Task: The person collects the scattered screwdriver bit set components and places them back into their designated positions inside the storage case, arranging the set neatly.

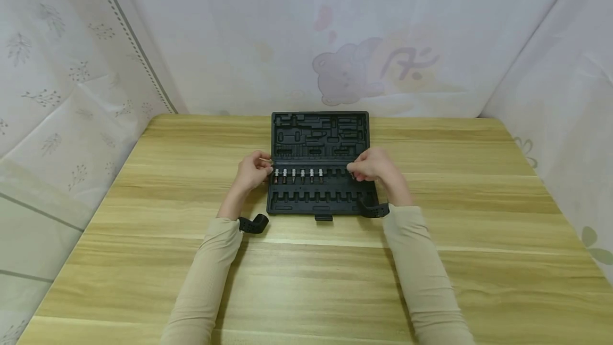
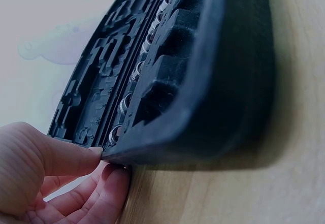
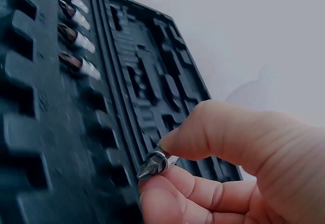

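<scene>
A black plastic tool case lies unfolded on the table, its lid at the back. My left hand grips the left edge near the hinge, thumb on the rim and fingers curled against the side, seen in the left wrist view. Between thumb and fingers, my right hand pinches a bit socket with a pointed cross tip. It is held over the right part of the case's back row. Several other bit sockets sit side by side in that row's left part, silver ends toward the hinge.
The wooden table extends around the case. A latch sticks out from the case's front edge. Black wrist mounts are on both sleeves, the right one overlapping the case's front right corner. Patterned curtains hang behind and beside the table.
</scene>
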`<move>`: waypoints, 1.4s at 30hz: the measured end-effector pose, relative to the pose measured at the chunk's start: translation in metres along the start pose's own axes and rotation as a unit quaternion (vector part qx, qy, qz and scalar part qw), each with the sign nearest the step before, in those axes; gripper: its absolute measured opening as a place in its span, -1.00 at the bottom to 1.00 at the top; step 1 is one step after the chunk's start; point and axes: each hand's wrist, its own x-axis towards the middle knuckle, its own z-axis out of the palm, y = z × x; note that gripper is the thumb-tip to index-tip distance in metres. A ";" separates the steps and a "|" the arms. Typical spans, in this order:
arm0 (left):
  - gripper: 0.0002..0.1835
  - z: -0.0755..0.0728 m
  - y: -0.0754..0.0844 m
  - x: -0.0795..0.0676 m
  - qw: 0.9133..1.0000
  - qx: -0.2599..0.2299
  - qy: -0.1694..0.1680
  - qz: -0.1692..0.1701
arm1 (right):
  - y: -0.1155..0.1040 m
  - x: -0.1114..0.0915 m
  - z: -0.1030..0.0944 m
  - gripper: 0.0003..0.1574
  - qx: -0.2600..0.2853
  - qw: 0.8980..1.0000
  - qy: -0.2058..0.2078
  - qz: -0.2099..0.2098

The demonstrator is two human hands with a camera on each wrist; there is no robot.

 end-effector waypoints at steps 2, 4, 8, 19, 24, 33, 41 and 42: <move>-0.67 0.000 0.000 0.000 1.000 0.000 -0.001 0.000 | -0.003 0.002 0.004 -0.68 0.002 1.000 0.000 -0.002; -0.67 0.000 0.000 0.000 1.000 -0.001 -0.002 0.001 | -0.006 0.004 0.009 -0.70 0.011 1.000 -0.002 -0.001; -0.67 0.000 0.000 0.000 1.000 -0.002 -0.001 -0.001 | -0.012 0.009 0.017 -0.72 0.019 1.000 -0.007 0.004; -0.67 0.000 -0.001 0.002 1.000 0.003 0.002 -0.002 | -0.029 0.014 0.033 -0.73 -0.020 1.000 0.005 0.019; -0.67 0.000 0.000 0.001 1.000 0.000 0.003 -0.002 | -0.032 0.014 0.038 -0.66 -0.061 0.998 0.025 0.003; -0.68 0.000 0.000 0.001 1.000 0.005 0.006 0.002 | -0.042 0.016 0.046 -0.66 -0.123 0.991 0.050 0.019; -0.68 0.000 0.000 0.001 1.000 -0.003 0.008 0.003 | -0.050 0.020 0.045 -0.71 -0.162 0.986 0.024 0.033; -0.68 0.000 0.000 0.001 1.000 -0.004 0.009 0.004 | -0.050 0.021 0.043 -0.71 -0.161 0.986 0.014 0.034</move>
